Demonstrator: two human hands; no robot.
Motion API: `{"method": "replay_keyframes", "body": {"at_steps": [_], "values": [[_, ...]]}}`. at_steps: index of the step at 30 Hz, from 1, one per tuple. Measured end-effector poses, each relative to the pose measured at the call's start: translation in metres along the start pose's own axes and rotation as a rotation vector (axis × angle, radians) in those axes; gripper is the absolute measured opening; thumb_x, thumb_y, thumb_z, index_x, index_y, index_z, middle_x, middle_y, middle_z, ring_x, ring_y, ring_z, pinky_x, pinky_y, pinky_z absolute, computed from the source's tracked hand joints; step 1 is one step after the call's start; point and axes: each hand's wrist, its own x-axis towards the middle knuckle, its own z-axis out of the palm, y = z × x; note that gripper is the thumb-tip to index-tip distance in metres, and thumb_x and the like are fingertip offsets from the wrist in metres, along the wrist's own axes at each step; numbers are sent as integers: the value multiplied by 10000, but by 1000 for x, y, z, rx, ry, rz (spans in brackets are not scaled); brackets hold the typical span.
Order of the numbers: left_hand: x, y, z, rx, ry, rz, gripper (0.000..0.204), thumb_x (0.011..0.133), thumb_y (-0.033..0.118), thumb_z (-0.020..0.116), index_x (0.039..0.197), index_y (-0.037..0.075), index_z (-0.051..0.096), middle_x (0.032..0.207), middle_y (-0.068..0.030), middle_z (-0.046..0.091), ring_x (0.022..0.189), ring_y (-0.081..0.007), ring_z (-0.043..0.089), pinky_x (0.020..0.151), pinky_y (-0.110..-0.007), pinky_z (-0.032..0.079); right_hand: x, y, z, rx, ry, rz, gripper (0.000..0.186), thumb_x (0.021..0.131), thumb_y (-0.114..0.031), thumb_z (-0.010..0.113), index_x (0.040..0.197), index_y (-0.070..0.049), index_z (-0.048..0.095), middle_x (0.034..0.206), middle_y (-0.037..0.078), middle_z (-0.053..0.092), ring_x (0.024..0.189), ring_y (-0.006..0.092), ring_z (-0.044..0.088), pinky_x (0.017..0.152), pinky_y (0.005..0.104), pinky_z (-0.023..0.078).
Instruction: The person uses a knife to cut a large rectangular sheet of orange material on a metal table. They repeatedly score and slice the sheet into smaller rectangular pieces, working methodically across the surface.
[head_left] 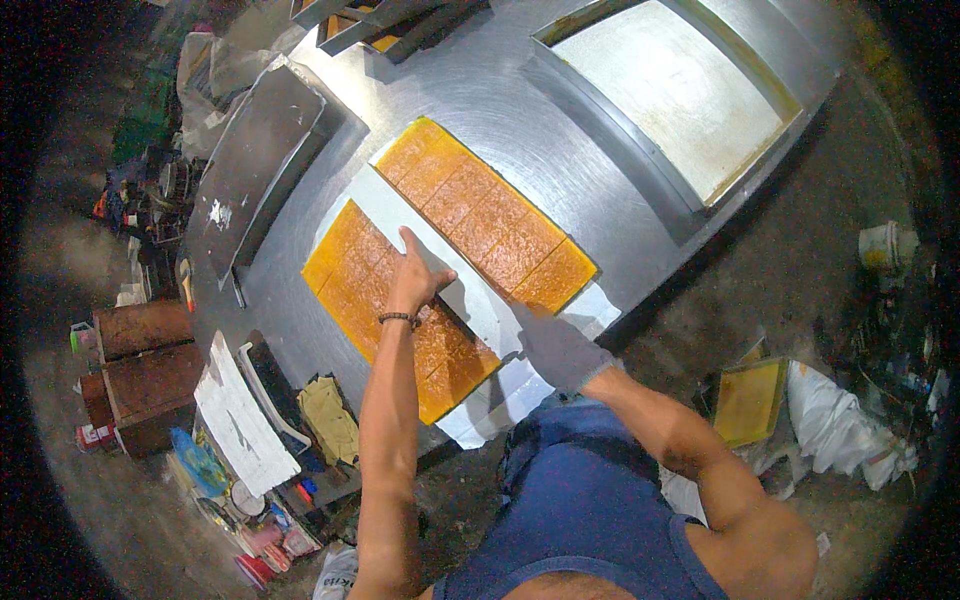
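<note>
Two slabs of glossy orange-brown sheet cake with yellow edges, a left slab (pixel 345 262) and a right slab (pixel 470 195), lie side by side on white paper (pixel 385 205). Lines score both into pieces, and a strip of bare paper runs between them. My left hand (pixel 412 280), bare with a beaded bracelet at the wrist, is over the inner edge of the left slab, thumb and forefinger spread apart. A grey glove covers my right hand (pixel 562 350), which is at the near end of the right slab. Its fingers look closed; whatever they hold is hidden.
The metal table (pixel 640 255) carries a shallow rectangular pan (pixel 670 90) at the far right and a dark tray (pixel 255 165) at the left. Metal frames (pixel 385 25) stand at the far edge. A white board (pixel 243 415) and a yellow cloth (pixel 328 420) are at the lower left.
</note>
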Motion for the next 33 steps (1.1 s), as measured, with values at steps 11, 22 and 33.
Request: {"method": "replay_keyframes", "body": {"at_steps": [11,22,33], "values": [[-6,1,-2,21,62,73,1251,714,319,896,1540,-104,56,1153,-434,590,1123,-501,616,969,-468,507,-27,1,-9,13,-182,154,485,978,-131,473,1431,6,366,891,275,664,859,458,650,765,568,489],[-8,7,-9,28,-10,-21,1253,723,326,890,1549,-86,42,1246,-446,536,1200,-488,579,1026,-455,477,-50,-3,-21,-27,-213,167,552,960,-147,515,1471,-8,358,917,272,672,886,430,664,752,536,510],[-13,17,-18,12,-44,-27,1243,748,326,870,1544,-104,17,1161,-421,602,1119,-488,627,962,-451,512,-75,7,-23,-68,-283,171,524,1004,-176,481,1477,-10,328,888,249,649,860,436,636,777,550,497]]}}
